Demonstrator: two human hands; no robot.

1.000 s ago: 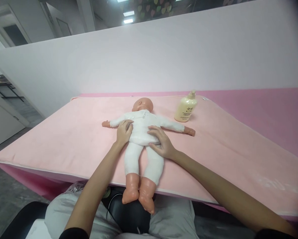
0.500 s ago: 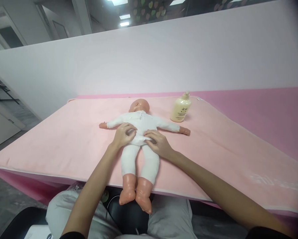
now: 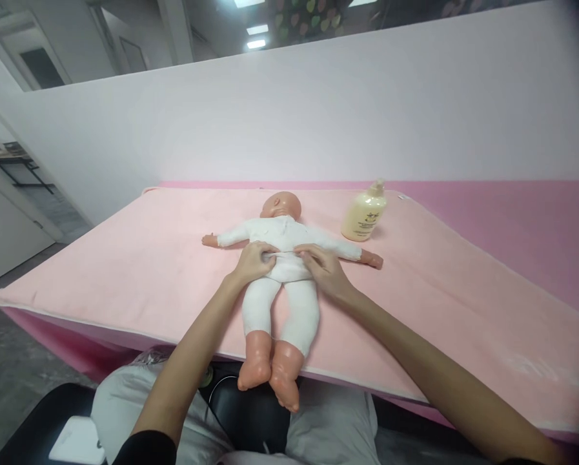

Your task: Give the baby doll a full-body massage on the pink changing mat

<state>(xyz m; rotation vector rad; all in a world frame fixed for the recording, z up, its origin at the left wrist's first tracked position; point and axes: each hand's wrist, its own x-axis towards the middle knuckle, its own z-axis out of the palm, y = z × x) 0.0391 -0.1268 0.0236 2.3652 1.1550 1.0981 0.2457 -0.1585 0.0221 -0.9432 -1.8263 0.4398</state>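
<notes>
A baby doll point(image 3: 285, 234) with a white cloth body lies face down on a pink towel point(image 3: 173, 271), arms spread, its orange-toned feet jutting past the near edge. My left hand point(image 3: 256, 261) is at the left of its waist, finger and thumb closed on the white cloth. On the other side, my right hand point(image 3: 325, 268) pinches the cloth at the right of the waist. Between the two hands a crease of fabric runs across the lower back. Part of the doll's sides is hidden behind my fingers.
A pale yellow pump bottle point(image 3: 365, 213) stands beyond the doll's right-side arm. Behind the table rises a white partition point(image 3: 318, 116). Below the near edge are my legs in grey trousers point(image 3: 129, 400), with a white object point(image 3: 79, 440) at lower left.
My right hand has moved up from the doll's hip to its waist, and the cloth there now shows a crease higher up. My left hand stays at the waist. The view has shifted slightly.
</notes>
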